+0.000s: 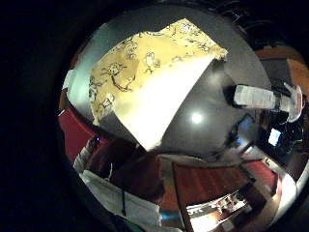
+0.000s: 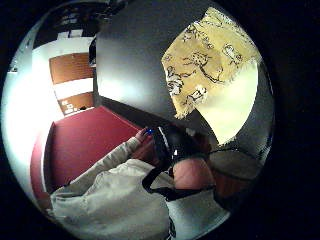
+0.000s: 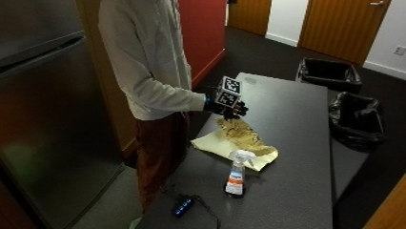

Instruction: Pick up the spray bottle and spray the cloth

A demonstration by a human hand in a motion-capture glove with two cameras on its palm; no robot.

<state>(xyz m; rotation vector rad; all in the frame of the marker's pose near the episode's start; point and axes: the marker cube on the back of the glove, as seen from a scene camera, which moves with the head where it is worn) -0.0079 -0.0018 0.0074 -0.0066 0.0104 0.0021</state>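
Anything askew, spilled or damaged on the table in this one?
Nothing spilled or damaged. The spray bottle stands upright beside the cloth, which lies rumpled with one part folded over. The gloved right hand hovers above the cloth's far end.

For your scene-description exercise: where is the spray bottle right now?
In the outside view, the spray bottle stands upright on the dark table, beside the yellow cloth, apart from the gloved right hand.
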